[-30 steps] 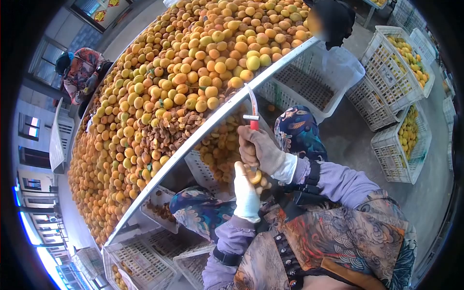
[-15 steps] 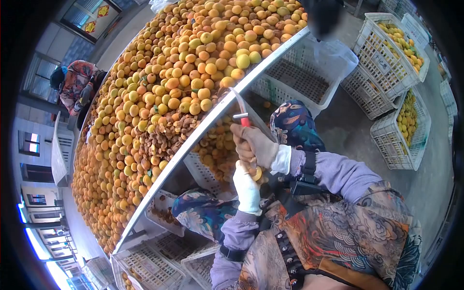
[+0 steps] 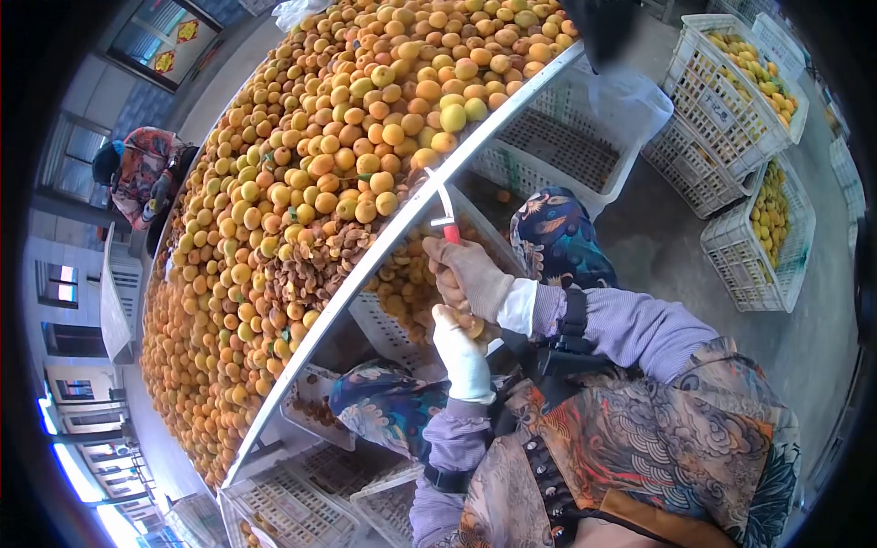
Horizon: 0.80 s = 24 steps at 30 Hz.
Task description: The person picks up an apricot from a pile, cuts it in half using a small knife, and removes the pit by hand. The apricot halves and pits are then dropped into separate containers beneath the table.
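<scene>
My right hand point(image 3: 480, 279), in a tan glove, is closed around a red-handled tool point(image 3: 451, 234) with a pale, curved metal end pointing up toward the table edge. My left hand point(image 3: 463, 356), in a white glove, sits just below it with the fingers closed on an apricot point(image 3: 471, 326), partly hidden by the glove. Both hands meet in front of my knees. Behind them, a crate below the table edge holds cut apricots point(image 3: 402, 290). On the table point(image 3: 365, 267) lies a big heap of whole apricots point(image 3: 311, 169), with a small pile of brown pits point(image 3: 315, 260) near the rim.
Stacked crates point(image 3: 722, 110) of yellow fruit stand at the right. An open white crate point(image 3: 630, 169) is under the table's right end. More crates point(image 3: 292, 498) sit at the lower left. Across the heap, another person point(image 3: 146, 173) bends over the table.
My hands have shifted slightly left, still together. The tool's end has turned, so its curved shape shows more plainly. My left hand now covers more of the apricot.
</scene>
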Each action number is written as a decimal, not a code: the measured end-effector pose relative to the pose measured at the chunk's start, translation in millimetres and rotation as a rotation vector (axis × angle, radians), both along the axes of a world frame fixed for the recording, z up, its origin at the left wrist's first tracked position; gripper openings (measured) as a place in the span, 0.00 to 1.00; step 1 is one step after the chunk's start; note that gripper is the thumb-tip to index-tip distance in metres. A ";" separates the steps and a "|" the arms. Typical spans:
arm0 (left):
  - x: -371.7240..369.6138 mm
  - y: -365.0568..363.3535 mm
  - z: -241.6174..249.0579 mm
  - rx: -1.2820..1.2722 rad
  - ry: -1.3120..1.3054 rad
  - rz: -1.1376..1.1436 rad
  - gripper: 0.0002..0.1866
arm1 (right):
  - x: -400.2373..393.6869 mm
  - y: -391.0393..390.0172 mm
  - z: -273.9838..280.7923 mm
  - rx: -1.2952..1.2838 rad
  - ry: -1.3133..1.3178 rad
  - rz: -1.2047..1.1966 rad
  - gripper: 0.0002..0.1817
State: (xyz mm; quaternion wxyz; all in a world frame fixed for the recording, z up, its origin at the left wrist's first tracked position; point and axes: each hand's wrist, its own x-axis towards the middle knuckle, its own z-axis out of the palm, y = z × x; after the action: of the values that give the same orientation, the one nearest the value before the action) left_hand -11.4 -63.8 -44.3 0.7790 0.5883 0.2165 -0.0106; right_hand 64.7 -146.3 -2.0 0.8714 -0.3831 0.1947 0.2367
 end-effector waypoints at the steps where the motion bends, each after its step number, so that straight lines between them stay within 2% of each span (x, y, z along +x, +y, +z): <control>1: 0.6 6.9 2.2 -0.133 0.062 -0.108 0.25 | 1.5 -0.2 -2.9 0.081 0.015 -0.011 0.18; 2: 1.3 13.3 4.9 -0.261 0.122 -0.215 0.27 | 1.4 -0.1 -4.3 0.088 0.005 -0.010 0.18; 4: 0.2 11.5 22.4 -0.379 0.213 -0.194 0.24 | 2.7 1.3 -5.6 0.083 0.004 -0.061 0.17; 6: 2.2 15.2 20.3 -0.387 0.121 -0.280 0.19 | 9.7 1.5 -10.1 0.153 -0.009 -0.087 0.17; 7: 3.0 19.0 23.3 -0.338 0.082 -0.343 0.13 | 12.6 1.5 -9.5 0.162 -0.015 -0.097 0.17; 10: 9.5 24.3 28.5 -0.138 0.011 -0.381 0.14 | 20.5 5.6 -1.8 0.163 -0.007 -0.097 0.17; 11: 10.7 26.1 31.3 -0.012 -0.038 -0.397 0.14 | 23.3 6.1 0.6 0.163 -0.046 -0.102 0.17; 15: 27.4 37.6 49.4 0.211 -0.060 -0.336 0.15 | 40.6 0.7 12.4 0.210 -0.177 -0.179 0.17; 17: 41.2 49.7 51.2 0.184 -0.120 -0.244 0.14 | 53.1 -8.5 12.7 0.219 -0.262 -0.222 0.16; 22: 80.6 89.1 66.9 0.074 -0.224 -0.128 0.18 | 62.8 -28.3 11.1 0.164 -0.264 -0.187 0.18; 24: 94.1 96.3 69.1 -0.246 -0.293 -0.052 0.16 | 67.9 -33.6 4.1 0.144 -0.202 -0.195 0.17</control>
State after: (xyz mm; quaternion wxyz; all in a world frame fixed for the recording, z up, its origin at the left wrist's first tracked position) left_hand 82.8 32.4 24.8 0.8676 0.4895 0.0826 0.0289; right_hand 132.6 -179.9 2.1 0.9305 -0.3209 0.1249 0.1246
